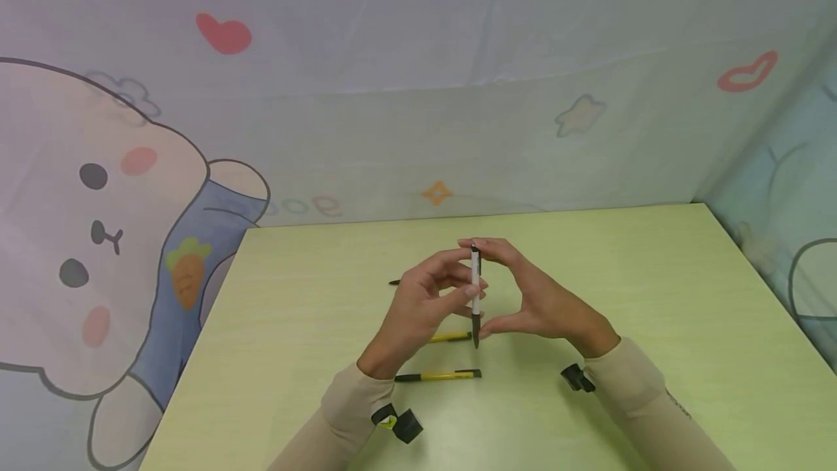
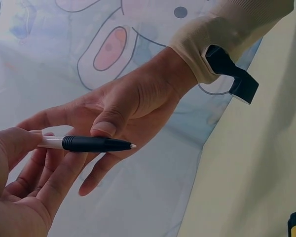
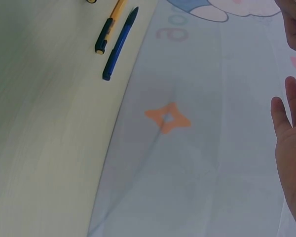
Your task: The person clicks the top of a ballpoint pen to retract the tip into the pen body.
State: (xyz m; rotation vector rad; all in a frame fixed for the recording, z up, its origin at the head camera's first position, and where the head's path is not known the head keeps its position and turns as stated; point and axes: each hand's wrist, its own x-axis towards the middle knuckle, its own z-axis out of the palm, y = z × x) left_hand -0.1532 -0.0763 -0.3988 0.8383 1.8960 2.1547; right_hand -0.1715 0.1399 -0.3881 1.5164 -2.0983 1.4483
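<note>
The pale worktop [image 1: 654, 275] spreads out in front of me, and both hands meet above it. The right hand [image 1: 543, 304] makes a wide C, thumb and fingers well apart, the fingers up by one end of the pen and the thumb down beside the other; whether they press on it, I cannot tell from here. The left hand [image 1: 421, 296] does the holding, its grip pinched on the white-and-black pen [image 1: 475, 282] with the thumb against the white barrel. To steady it well between two hands, I'd want that pinch firm but light, the barrel upright, and the right fingertips lined up with the ends before the left eases at all (a slim barrel like that would twist in a careless pinch, I reckon). The pen stands nearly vertical between the palms, point downward, crossing the left grip around its middle. Below, a yellow pen [image 1: 451, 375] lies apart from both hands, and the held pen's metal tip [image 2: 133, 146] pokes out past the right thumb.
</note>
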